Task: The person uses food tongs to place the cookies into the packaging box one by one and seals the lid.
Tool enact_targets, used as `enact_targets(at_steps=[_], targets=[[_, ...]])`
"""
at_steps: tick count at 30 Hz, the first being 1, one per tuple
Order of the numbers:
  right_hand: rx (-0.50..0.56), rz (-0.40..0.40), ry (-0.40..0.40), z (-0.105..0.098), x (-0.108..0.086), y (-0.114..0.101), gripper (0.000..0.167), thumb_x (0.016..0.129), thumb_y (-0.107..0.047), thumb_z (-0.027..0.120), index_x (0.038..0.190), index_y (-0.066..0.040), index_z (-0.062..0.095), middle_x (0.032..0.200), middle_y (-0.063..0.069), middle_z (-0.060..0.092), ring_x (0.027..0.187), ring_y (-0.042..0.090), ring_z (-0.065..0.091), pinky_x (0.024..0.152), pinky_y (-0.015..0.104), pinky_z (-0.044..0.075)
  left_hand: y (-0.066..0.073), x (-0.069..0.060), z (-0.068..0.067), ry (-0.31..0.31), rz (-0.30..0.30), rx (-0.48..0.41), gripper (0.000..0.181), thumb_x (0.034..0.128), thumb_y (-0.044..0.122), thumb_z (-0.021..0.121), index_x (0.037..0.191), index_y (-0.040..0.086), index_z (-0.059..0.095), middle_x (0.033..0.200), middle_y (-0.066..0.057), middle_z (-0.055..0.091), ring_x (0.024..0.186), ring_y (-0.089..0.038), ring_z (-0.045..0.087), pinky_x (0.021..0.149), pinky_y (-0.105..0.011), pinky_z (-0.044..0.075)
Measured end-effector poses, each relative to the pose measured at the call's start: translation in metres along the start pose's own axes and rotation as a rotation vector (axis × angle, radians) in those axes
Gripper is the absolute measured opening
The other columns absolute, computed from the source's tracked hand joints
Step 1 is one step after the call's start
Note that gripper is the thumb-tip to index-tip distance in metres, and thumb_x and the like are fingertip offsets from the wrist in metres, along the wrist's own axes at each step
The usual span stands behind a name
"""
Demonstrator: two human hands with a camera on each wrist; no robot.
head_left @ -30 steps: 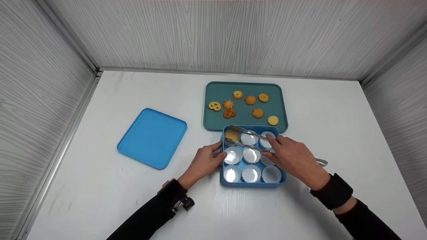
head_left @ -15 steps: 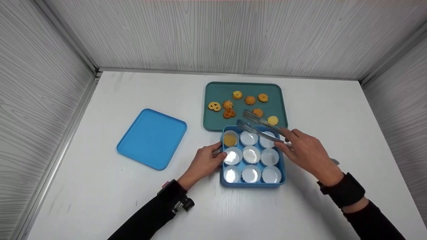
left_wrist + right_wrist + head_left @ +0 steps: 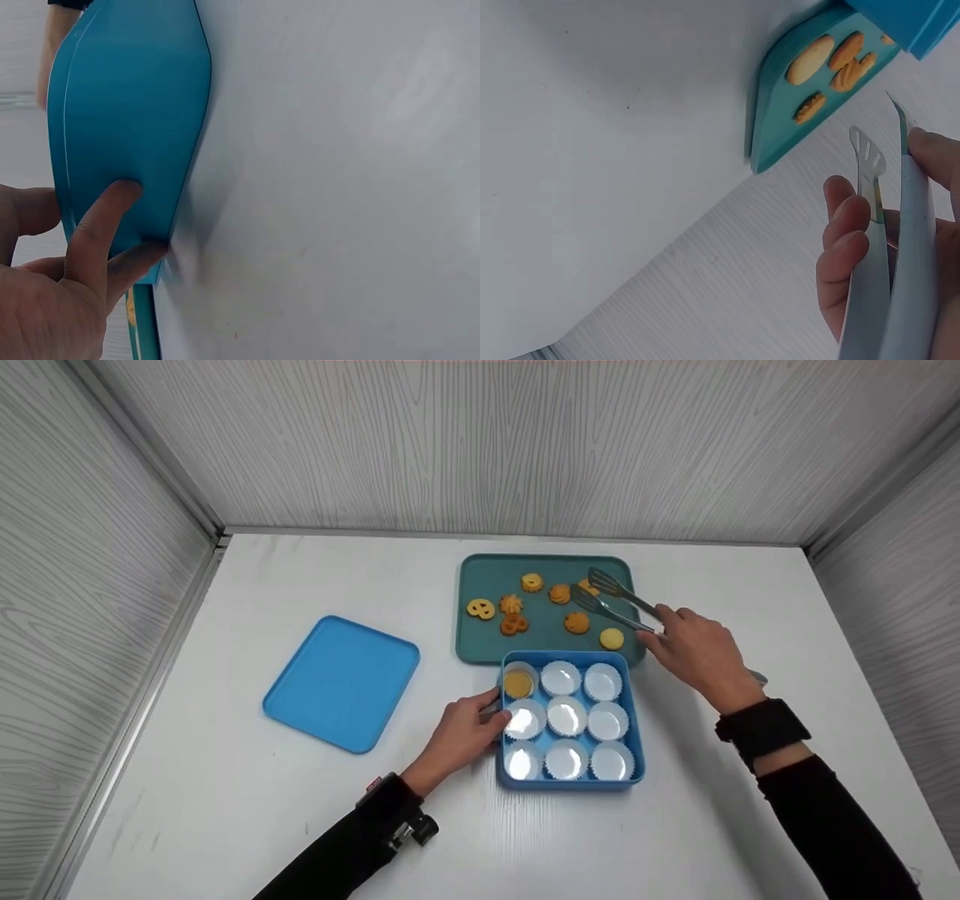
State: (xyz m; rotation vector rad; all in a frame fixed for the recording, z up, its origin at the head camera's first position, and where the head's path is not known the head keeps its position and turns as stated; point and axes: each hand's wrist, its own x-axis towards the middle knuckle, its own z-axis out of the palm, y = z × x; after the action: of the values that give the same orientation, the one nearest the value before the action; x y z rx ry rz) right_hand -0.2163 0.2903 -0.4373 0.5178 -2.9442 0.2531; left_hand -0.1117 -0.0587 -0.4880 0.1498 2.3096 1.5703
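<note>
Swinging slotted tongs (image 3: pixel 619 619) from the blue box (image 3: pixel 570 785) to above cookies (image 3: pixel 576 623) on the green tray (image 3: pixel 478 643), blades kept parted in the grip of the right hand (image 3: pixel 701 656). Leaving one round cookie (image 3: pixel 517 685) in the far-left paper cup (image 3: pixel 528 669). Pinching the box with the left hand (image 3: pixel 459 733).

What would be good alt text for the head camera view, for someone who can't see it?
A person's right hand holds open tongs over cookies on a green tray, while the left hand grips a blue box of nine white cups, one holding a yellow cookie. A flat blue tray or lid lies left of the box.
</note>
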Motion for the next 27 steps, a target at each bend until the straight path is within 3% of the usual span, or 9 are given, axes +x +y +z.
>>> enact_targets(at_steps=[7, 17, 27], targets=[[0.001, 0.014, -0.102, 0.011, 0.023, -0.011, 0.055, 0.101, -0.037, 0.068, 0.131, 0.009, 0.06, 0.093, 0.025, 0.067, 0.069, 0.033, 0.06, 0.065, 0.049, 0.059, 0.0, 0.0, 0.0, -0.001, -0.005, 0.017, 0.059, 0.1065, 0.024, 0.058, 0.155, -0.004, 0.04, 0.154, -0.018, 0.049, 0.134, -0.028, 0.056, 0.11, -0.042, 0.047], [-0.039, -0.033, -0.073, 0.016, 0.036, -0.02, 0.053, 0.1, -0.037, 0.069, 0.122, 0.011, 0.065, 0.09, 0.027, 0.068, 0.069, 0.037, 0.065, 0.065, 0.051, 0.059, -0.001, 0.001, 0.0, 0.012, 0.017, -0.001, 0.058, 0.1059, 0.023, 0.059, 0.155, -0.003, 0.041, 0.154, -0.018, 0.049, 0.134, -0.028, 0.056, 0.109, -0.04, 0.048], [-0.027, 0.001, -0.083, 0.027, 0.032, -0.022, 0.046, 0.101, -0.037, 0.069, 0.122, 0.004, 0.063, 0.073, 0.016, 0.058, 0.059, 0.029, 0.055, 0.057, 0.042, 0.054, -0.002, -0.001, 0.0, 0.007, 0.019, 0.004, 0.057, 0.1061, 0.023, 0.058, 0.154, -0.004, 0.042, 0.155, -0.018, 0.049, 0.138, -0.028, 0.052, 0.104, -0.04, 0.052]])
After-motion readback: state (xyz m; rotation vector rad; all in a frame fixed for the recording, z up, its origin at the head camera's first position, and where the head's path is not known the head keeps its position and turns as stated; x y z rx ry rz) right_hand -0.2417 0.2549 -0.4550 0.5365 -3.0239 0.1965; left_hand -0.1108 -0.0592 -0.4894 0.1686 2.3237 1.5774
